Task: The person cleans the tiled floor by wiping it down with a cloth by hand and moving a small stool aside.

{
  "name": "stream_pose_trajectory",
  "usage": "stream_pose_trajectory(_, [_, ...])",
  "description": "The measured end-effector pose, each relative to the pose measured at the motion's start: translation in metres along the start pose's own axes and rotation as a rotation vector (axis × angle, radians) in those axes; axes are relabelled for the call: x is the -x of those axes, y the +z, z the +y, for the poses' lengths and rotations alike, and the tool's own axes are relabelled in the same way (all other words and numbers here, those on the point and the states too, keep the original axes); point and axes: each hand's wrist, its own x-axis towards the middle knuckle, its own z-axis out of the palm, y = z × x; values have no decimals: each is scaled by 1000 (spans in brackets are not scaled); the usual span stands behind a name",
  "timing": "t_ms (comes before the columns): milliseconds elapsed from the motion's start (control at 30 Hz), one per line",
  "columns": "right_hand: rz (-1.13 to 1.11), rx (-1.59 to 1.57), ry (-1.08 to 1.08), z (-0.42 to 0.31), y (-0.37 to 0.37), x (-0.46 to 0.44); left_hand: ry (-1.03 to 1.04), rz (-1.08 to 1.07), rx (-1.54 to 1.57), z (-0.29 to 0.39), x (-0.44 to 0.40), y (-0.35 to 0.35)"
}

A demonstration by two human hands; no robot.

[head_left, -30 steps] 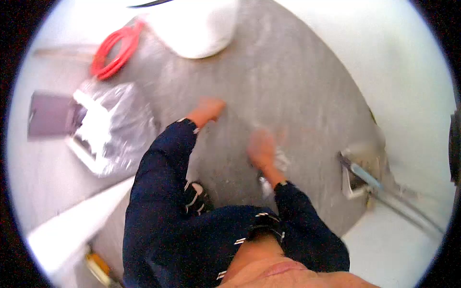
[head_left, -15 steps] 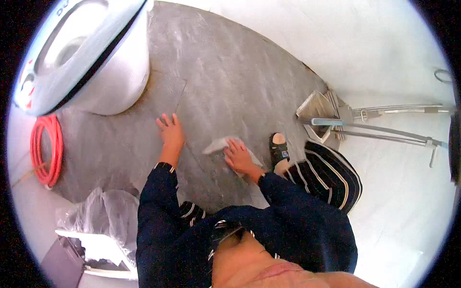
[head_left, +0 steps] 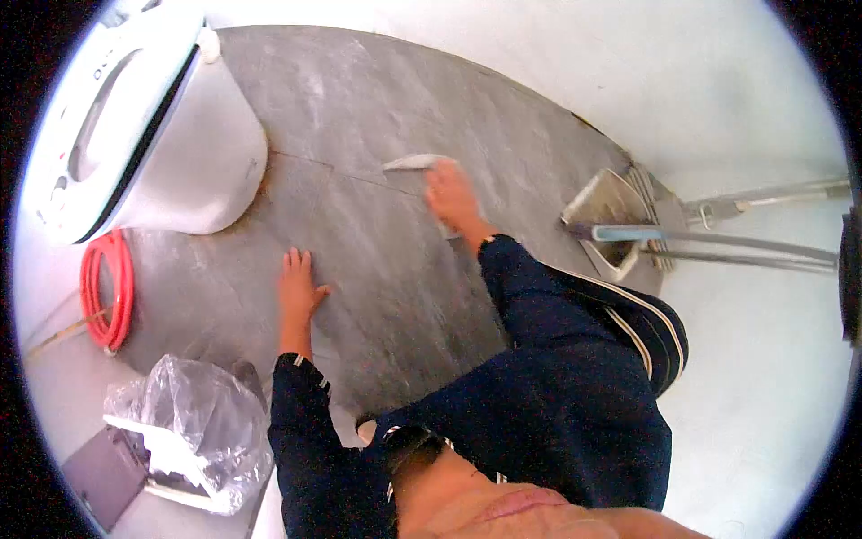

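Note:
My right hand (head_left: 452, 199) presses a white cloth (head_left: 415, 163) against the grey floor (head_left: 386, 269), with its fingers over the cloth. A pale edge of the cloth sticks out to the left of the fingertips. Closer to my body, my left hand (head_left: 299, 286) rests on the floor, empty, with the fingers stretched out and the thumb apart. Both sleeves are dark blue with striped cuffs.
A white toilet (head_left: 202, 153) stands at the upper left, beside a coiled red hose (head_left: 109, 292). A bin with a clear plastic liner (head_left: 202, 409) is at the lower left. On the right, a dustpan (head_left: 611, 202) and long handles (head_left: 745, 235) lean by the white wall.
My right hand has moved forward across the floor with the cloth. My left hand has shifted left and nearer to me, and the view has shifted as my body leans.

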Motion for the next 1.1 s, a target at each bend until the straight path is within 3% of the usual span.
stream_pose_trajectory(67, [-165,70,171,20,-20,-9,-77,22,36,-11,29,5])
stream_pose_trajectory(100, [-331,107,389,25,-41,-20,-139,32,61,-7,42,3])
stream_pose_trajectory(133, [-149,68,318,31,-71,-12,-195,39,83,-3,50,-1])
stream_pose_trajectory(167, [-184,89,408,89,-40,2,-241,50,110,-3,56,-1])
stream_pose_trajectory(200, [-203,207,500,87,-74,-2,-288,63,138,-5,60,1])
stream_pose_trajectory(300, [166,526,529,187,-63,60,-386,-15,211,4,65,-15])
stream_pose_trajectory(367, [258,570,603,177,-92,56,-444,-88,220,13,67,-21])
stream_pose_trajectory(433, [55,673,761,195,-71,34,-479,-140,186,20,64,-22])
stream_pose_trajectory(500, [3,700,807,208,-52,8,-471,-154,193,23,64,-27])
stream_pose_trajectory(567, [104,641,755,208,-46,-26,-468,-166,200,28,70,-26])
stream_pose_trajectory(733, [-66,467,486,153,-21,-154,-474,-191,227,47,86,-29])
stream_pose_trajectory(867, [83,391,129,53,39,-251,-469,-228,211,57,96,-39])
stream_pose_trajectory(933, [88,207,34,-3,75,-295,-457,-224,198,56,99,-32])
stream_pose_trajectory(1067, [-193,-84,1,-126,95,-353,-470,-240,250,69,106,-37])
stream_pose_trajectory(1100, [-83,-55,-110,-135,98,-352,-453,-242,261,75,101,-41])
